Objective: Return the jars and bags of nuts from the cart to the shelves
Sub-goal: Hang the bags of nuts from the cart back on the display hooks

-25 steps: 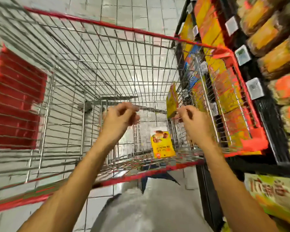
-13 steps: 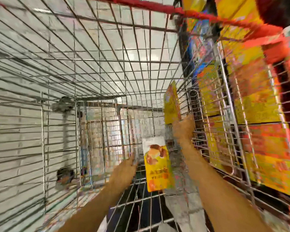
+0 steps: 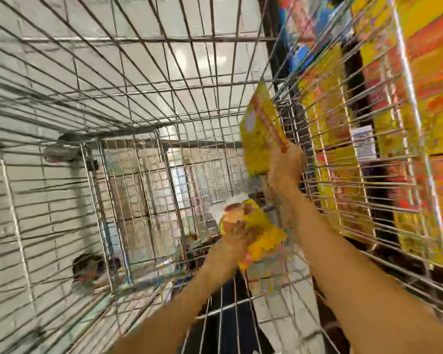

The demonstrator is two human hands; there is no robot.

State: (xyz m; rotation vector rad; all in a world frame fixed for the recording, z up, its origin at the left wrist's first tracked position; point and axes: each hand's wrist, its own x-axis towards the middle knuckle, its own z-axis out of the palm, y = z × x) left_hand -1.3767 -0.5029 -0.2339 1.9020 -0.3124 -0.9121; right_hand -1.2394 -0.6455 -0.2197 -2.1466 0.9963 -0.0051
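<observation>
**A:** Where do we find the nut bags right now?

**B:** Both are inside the cart [image 3: 149, 130], toward its right side wall. We see the tall bag [image 3: 260, 134] standing on edge, just beside that wall's wires.

**A:** How does it look to us?

**B:** Flat and glossy yellow, with an orange-red band along one edge and a pale patch near the top. Any print is too blurred for us to read.

**A:** And the hands?

**B:** Our right hand [image 3: 284, 169] is clenched round the tall bag's lower end. Our left hand [image 3: 234, 235] grasps the second bag [image 3: 262, 226], lower down, near the cart's near right corner.

**A:** What can we tell of that one?

**B:** Yellow too, crumpled in the grip, with a white top part and a brownish picture of nuts. Its lower part smears into blur, so we cannot tell whether it touches the cart floor.

**A:** And beyond the wires?

**B:** The shelves [image 3: 356, 72] run along the cart's right side, filled with yellow and orange packs [image 3: 420, 26].
</observation>
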